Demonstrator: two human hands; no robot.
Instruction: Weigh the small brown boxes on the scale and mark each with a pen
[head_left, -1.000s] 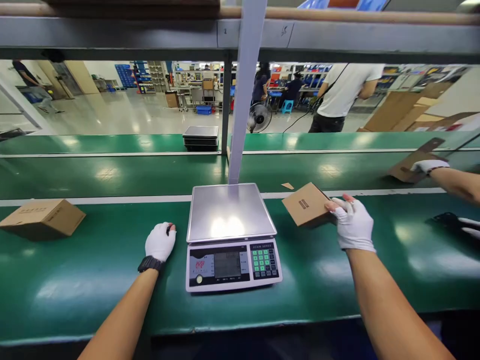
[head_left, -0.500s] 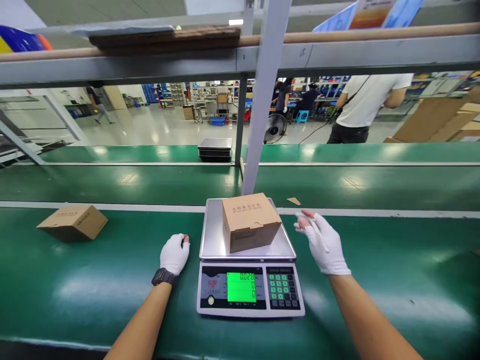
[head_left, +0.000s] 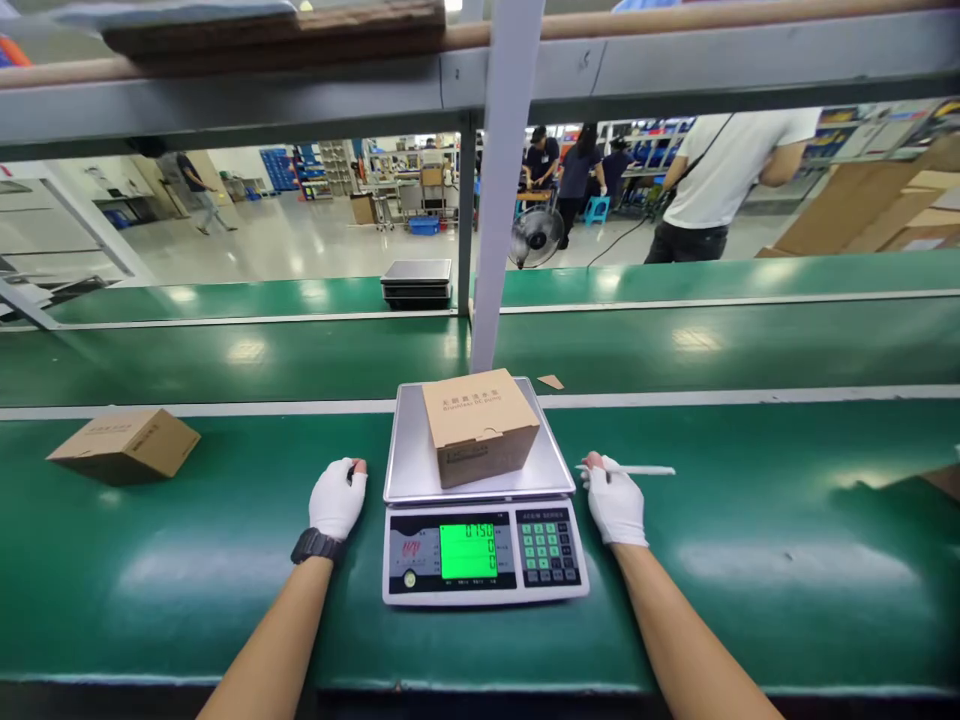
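A cardboard box (head_left: 481,428) rests at a slight angle on the metal plate of a digital scale (head_left: 480,555), whose lit green display reads 0.750 on top. Left of the scale, my left hand (head_left: 339,498), in a white glove with bare fingertips and a black watch at the wrist, is closed on the green surface; whether it holds anything is hidden. Close to the scale's right edge, my right hand (head_left: 613,500), gloved the same way, grips a thin white pen (head_left: 649,470) that points out to the right.
Another cardboard box (head_left: 127,445) lies at the left on the green work surface (head_left: 720,620). A small cardboard scrap (head_left: 551,382) is behind the scale. A metal upright (head_left: 504,200) rises behind it, with a stacked scale (head_left: 416,284) farther back. People stand beyond.
The view has shifted. My right hand has come down beside the scale, and the pen has swung out to the right. The display went from 0.028 to 0.750.
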